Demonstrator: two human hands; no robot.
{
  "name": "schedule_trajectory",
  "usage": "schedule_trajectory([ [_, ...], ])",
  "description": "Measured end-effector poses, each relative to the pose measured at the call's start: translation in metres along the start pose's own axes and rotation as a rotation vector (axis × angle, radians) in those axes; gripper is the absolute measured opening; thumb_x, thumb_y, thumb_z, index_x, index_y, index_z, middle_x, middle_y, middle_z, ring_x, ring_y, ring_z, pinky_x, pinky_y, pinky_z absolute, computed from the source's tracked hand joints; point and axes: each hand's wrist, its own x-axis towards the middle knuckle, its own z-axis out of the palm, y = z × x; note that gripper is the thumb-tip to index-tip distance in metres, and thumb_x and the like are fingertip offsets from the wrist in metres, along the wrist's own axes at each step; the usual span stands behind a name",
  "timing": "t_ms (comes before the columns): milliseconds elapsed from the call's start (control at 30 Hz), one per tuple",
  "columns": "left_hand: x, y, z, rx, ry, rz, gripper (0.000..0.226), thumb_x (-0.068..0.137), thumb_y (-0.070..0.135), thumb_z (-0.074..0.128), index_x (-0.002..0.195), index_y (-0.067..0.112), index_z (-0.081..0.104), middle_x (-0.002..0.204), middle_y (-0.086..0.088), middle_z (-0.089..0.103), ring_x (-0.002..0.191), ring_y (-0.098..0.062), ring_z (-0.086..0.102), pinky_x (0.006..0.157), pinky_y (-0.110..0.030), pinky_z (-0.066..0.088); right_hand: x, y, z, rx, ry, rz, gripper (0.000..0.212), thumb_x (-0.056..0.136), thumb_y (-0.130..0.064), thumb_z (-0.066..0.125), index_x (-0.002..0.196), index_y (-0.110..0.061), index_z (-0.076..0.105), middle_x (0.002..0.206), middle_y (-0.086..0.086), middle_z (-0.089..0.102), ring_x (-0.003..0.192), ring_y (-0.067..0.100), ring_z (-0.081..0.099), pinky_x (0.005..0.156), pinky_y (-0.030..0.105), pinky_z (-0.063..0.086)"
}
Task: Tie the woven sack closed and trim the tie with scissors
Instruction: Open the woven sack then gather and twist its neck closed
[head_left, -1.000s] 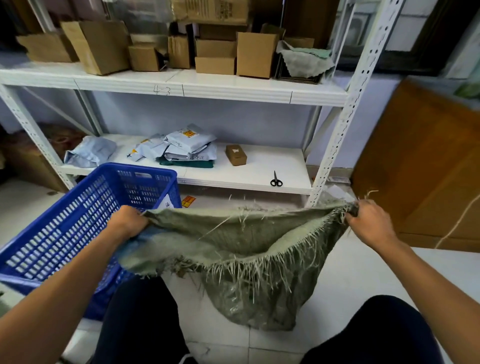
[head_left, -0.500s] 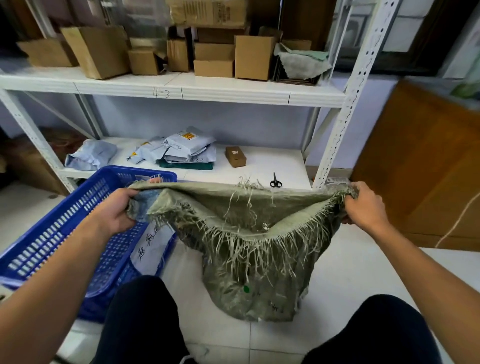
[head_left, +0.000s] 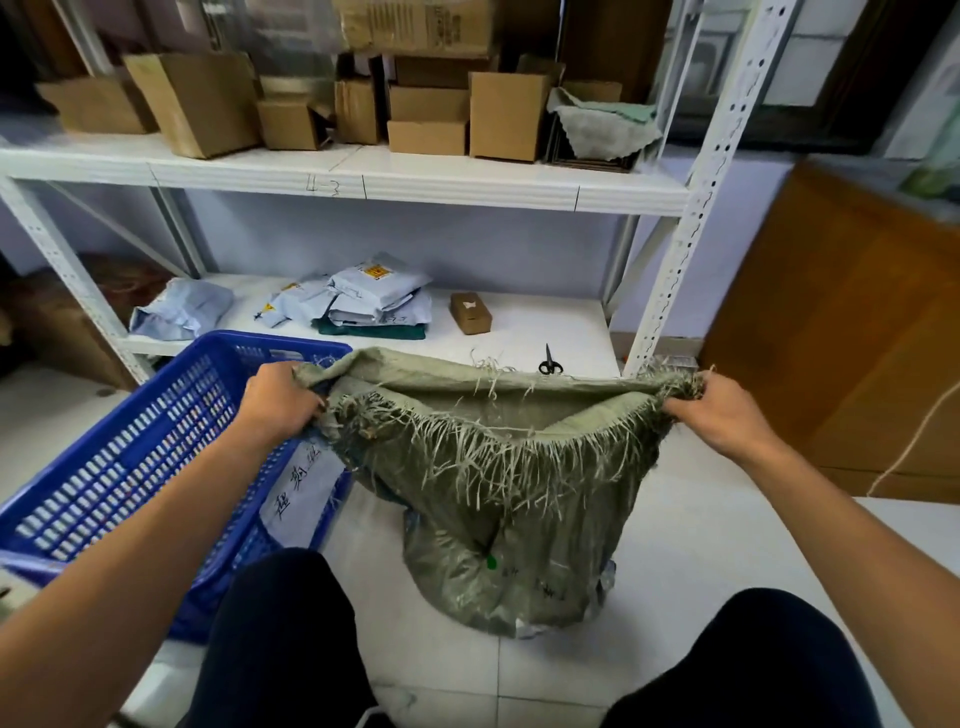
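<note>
Hands grip opposite ends of the frayed mouth of the woven sack (head_left: 509, 519), stretching it wide open. The left hand (head_left: 280, 402) has its fingers curled round bunched rim fabric, and the right hand (head_left: 722, 410) clutches the other corner the same way. Between the hands the near rim sags, loose threads hanging from it, and below them the sack's full bottom rests on the tiled floor (head_left: 696, 545). Scissors (head_left: 549, 362) lie on the lower shelf (head_left: 519, 332) just beyond the sack, nearer the right hand. A blue basket (head_left: 130, 457) sits under the left hand and forearm.
</note>
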Motion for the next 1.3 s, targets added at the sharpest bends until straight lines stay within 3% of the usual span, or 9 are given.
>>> schedule_trajectory([
  [133, -0.007, 0.007, 0.003, 0.134, 0.114, 0.067, 0.023, 0.086, 0.025, 0.078, 0.078, 0.004, 0.072, 0.083, -0.019, 0.073, 0.082, -0.04, 0.067, 0.075, -0.042, 0.051, -0.002, -0.001, 0.001, -0.254, 0.089, -0.076, 0.023, 0.088, -0.033, 0.072, 0.09, -0.012, 0.064, 0.08, 0.004, 0.065, 0.073, 0.026, 0.062, 0.072, 0.038, 0.055],
  [267, -0.006, 0.0, 0.007, 0.204, 0.023, 0.021, 0.032, 0.089, 0.04, 0.072, 0.075, 0.011, 0.07, 0.094, -0.019, 0.074, 0.083, -0.037, 0.065, 0.073, -0.04, 0.051, -0.006, -0.002, 0.002, -0.463, 0.093, -0.141, 0.025, 0.093, -0.036, 0.067, 0.096, -0.012, 0.067, 0.091, 0.004, 0.056, 0.084, 0.025, 0.06, 0.073, 0.035, 0.05],
  [467, -0.01, 0.007, 0.017, 0.309, -0.035, 0.024, 0.023, 0.091, 0.02, 0.052, 0.085, 0.003, 0.067, 0.096, -0.022, 0.072, 0.078, -0.038, 0.06, 0.071, -0.04, 0.048, -0.008, -0.017, 0.005, -0.527, 0.05, -0.133, 0.031, 0.099, -0.035, 0.057, 0.093, -0.005, 0.066, 0.077, 0.007, 0.062, 0.072, 0.025, 0.062, 0.069, 0.035, 0.053],
  [567, -0.01, 0.016, 0.019, -0.07, -0.07, -0.13, 0.02, 0.094, 0.007, 0.044, 0.088, 0.0, 0.062, 0.095, -0.023, 0.068, 0.078, -0.036, 0.063, 0.073, -0.045, 0.057, -0.009, -0.025, 0.009, -0.371, 0.015, -0.053, 0.034, 0.1, -0.031, 0.053, 0.085, -0.003, 0.062, 0.072, 0.009, 0.062, 0.064, 0.023, 0.06, 0.061, 0.033, 0.05],
  [667, -0.015, 0.027, 0.023, -0.737, -0.128, -0.352, 0.028, 0.099, -0.006, 0.036, 0.089, 0.005, 0.06, 0.082, -0.018, 0.07, 0.05, -0.023, 0.067, 0.047, -0.03, 0.06, -0.01, -0.029, 0.012, -0.135, -0.001, 0.051, 0.034, 0.101, -0.022, 0.052, 0.073, -0.003, 0.054, 0.066, 0.009, 0.055, 0.057, 0.02, 0.051, 0.051, 0.029, 0.035],
  [767, -0.017, 0.029, 0.02, -1.069, -0.189, -0.456, 0.028, 0.105, 0.002, 0.033, 0.1, 0.007, 0.06, 0.07, -0.014, 0.078, 0.055, -0.023, 0.075, 0.053, -0.035, 0.065, -0.007, -0.027, 0.012, 0.108, 0.038, 0.149, 0.025, 0.095, -0.008, 0.05, 0.07, -0.008, 0.049, 0.07, 0.009, 0.05, 0.065, 0.026, 0.049, 0.052, 0.03, 0.031],
  [933, -0.015, 0.027, 0.014, -1.102, -0.252, -0.399, 0.027, 0.1, -0.001, 0.034, 0.104, 0.012, 0.057, 0.102, -0.014, 0.072, 0.087, -0.025, 0.072, 0.075, -0.036, 0.064, 0.006, -0.02, 0.01, 0.428, -0.01, 0.251, 0.026, 0.085, 0.001, 0.045, 0.102, 0.002, 0.064, 0.101, 0.018, 0.067, 0.093, 0.032, 0.063, 0.083, 0.038, 0.051],
  [1133, 0.0, 0.02, -0.007, -1.06, -0.212, -0.3, 0.034, 0.095, -0.002, 0.04, 0.123, 0.01, 0.057, 0.125, -0.017, 0.067, 0.113, -0.031, 0.066, 0.106, -0.048, 0.052, 0.024, -0.012, -0.013, 0.495, 0.013, 0.269, 0.031, 0.074, -0.002, 0.046, 0.096, 0.002, 0.068, 0.099, 0.025, 0.071, 0.09, 0.04, 0.07, 0.087, 0.057, 0.057],
  [1300, -0.005, 0.031, -0.021, -1.175, -0.265, -0.161, 0.027, 0.09, 0.012, 0.045, 0.112, 0.015, 0.062, 0.121, -0.015, 0.069, 0.113, -0.034, 0.066, 0.099, -0.048, 0.051, 0.028, -0.023, -0.026, 0.48, 0.044, 0.244, 0.031, 0.074, -0.008, 0.046, 0.093, 0.008, 0.065, 0.092, 0.025, 0.069, 0.087, 0.037, 0.067, 0.079, 0.051, 0.057],
])
